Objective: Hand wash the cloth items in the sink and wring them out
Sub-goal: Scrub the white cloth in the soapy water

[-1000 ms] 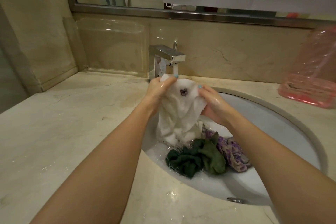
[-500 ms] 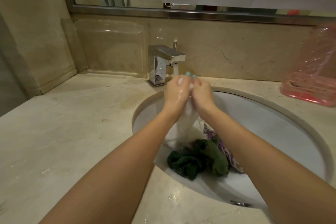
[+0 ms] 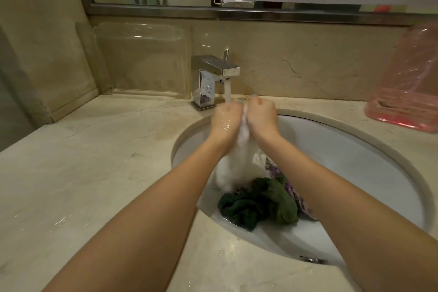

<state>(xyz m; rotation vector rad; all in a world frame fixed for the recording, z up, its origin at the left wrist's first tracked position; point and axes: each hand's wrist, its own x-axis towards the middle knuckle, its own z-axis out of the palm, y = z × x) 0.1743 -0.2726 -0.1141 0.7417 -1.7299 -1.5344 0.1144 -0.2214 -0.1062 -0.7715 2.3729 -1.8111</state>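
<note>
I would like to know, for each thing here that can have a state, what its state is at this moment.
faucet: on, water running.
white cloth: gripped in both hands, lower end hanging into the sink.
left hand: grips the white cloth.
right hand: grips the white cloth.
green cloth: bunched, lying in the sink.
purple patterned cloth: in the sink, partly hidden.
countertop: wet in patches.

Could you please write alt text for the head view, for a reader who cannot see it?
The left hand and right hand grip a bunched white cloth under the running tap, above a sink holding a green cloth and a purple cloth. A pink tub sits on the counter at right.
</note>
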